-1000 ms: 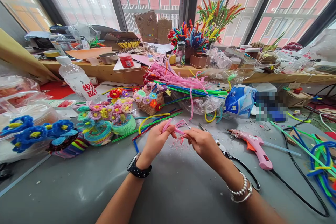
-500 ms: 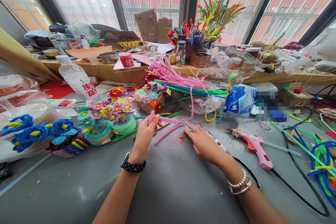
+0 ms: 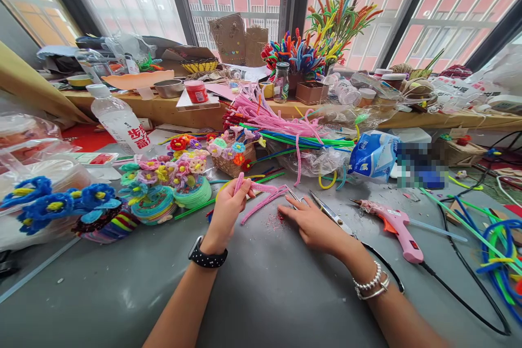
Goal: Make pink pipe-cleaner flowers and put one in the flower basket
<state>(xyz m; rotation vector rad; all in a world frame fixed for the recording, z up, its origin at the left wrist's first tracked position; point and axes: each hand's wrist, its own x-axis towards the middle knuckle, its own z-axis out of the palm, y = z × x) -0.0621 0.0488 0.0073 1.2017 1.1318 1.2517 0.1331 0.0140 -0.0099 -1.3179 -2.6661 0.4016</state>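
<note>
My left hand (image 3: 227,209) is closed, pinching a bent pink pipe cleaner (image 3: 263,187) between thumb and fingers. One end stands up above the fingers, and another stretches right. A second pink length (image 3: 261,210) slants across the grey table below it. My right hand (image 3: 316,223) hovers low or rests palm down, fingers stretched and apart, with the fingertips by scattered red bits (image 3: 274,221). Scissors (image 3: 328,211) lie just behind this hand, partly covered by it. A slim silver metal tool (image 3: 294,196) shows beyond the fingers; its kind is unclear.
A pink glue gun (image 3: 395,225) with a black cord lies to the right. Pipe-cleaner flowers (image 3: 149,174) in round pots and a plastic bottle (image 3: 120,122) stand left. Behind lie a pink pipe-cleaner bundle (image 3: 269,114) and a blue packet (image 3: 374,156).
My left hand has moved slightly right with the pink pipe cleaner. My right hand's fingertips have shifted a little left and towards me, over the red bits, exposing more of the silver tool.
</note>
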